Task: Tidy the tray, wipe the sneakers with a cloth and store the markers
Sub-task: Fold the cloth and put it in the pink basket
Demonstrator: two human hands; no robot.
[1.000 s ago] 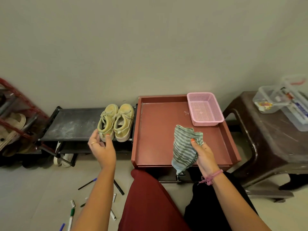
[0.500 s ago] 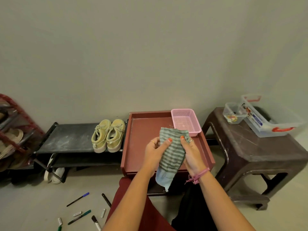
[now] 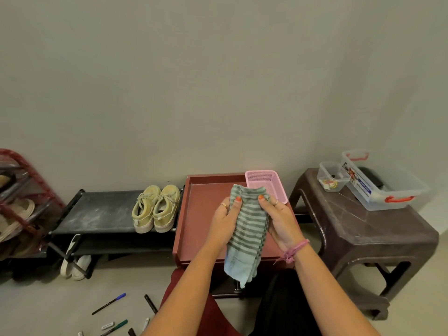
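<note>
A green striped cloth [image 3: 247,229] hangs folded between both hands above the red-brown tray [image 3: 198,214]. My left hand [image 3: 224,220] grips its left edge and my right hand [image 3: 281,220] grips its right edge. A pink mesh basket [image 3: 265,184] sits in the tray's far right corner. A pair of yellow-green sneakers [image 3: 156,208] stands on the black low shelf [image 3: 97,212] left of the tray. Several markers [image 3: 109,303] and caps lie on the floor at the lower left.
A dark brown plastic stool [image 3: 363,229] on the right carries a clear box with red handles [image 3: 383,187] and a small clear container [image 3: 331,175]. A red shoe rack [image 3: 21,204] with sandals stands far left. White shoes [image 3: 75,265] sit under the black shelf.
My left hand came over from beside the sneakers and took hold of the cloth, which was in my right hand alone. The view pulled back and up.
</note>
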